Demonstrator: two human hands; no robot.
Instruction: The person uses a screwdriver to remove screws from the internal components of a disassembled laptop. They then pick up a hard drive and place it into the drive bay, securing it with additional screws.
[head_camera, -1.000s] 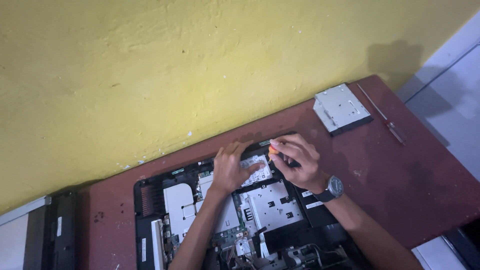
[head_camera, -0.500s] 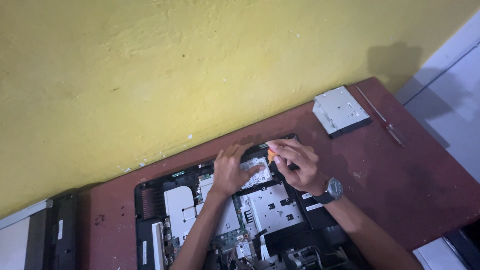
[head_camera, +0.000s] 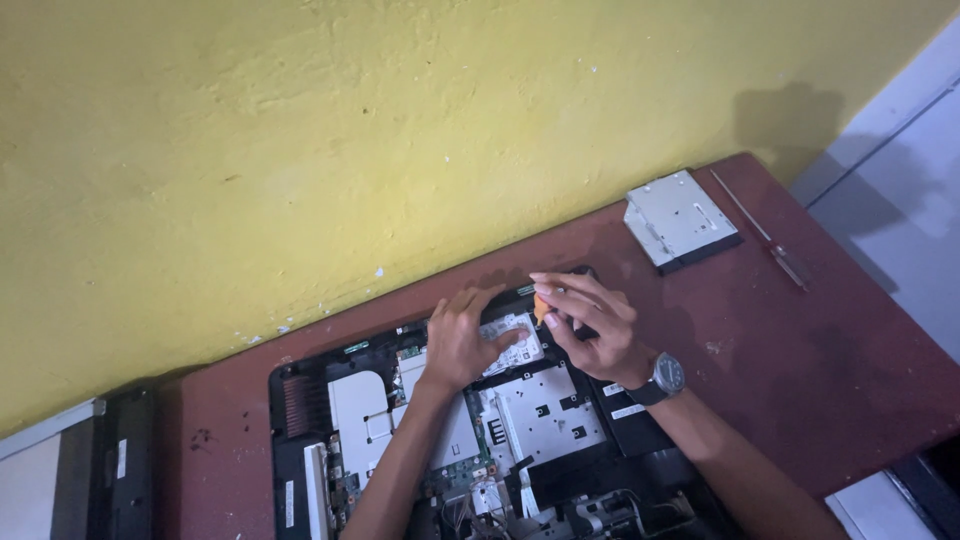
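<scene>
Right hand: fingers pinched around a small orange-handled tool, its tip hidden at the far right corner of the silvery drive. Left hand: fingers spread and pressed flat on the near left part of that drive, grasping nothing, steadying it. The drive sits in its bay at the far edge of the opened laptop base, which lies on the reddish-brown desk close to the yellow wall. To the left of the drive, a pale metal shield; to the near side, a perforated plate.

For good work here, the tool should probably be kept square to the fastener and pressed lightly, while the left palm stops the drive from shifting; the nearby green board is best left untouched. Far right on the desk: a removed optical drive and a slim screwdriver, well apart from both hands. A wristwatch is on the right wrist.
</scene>
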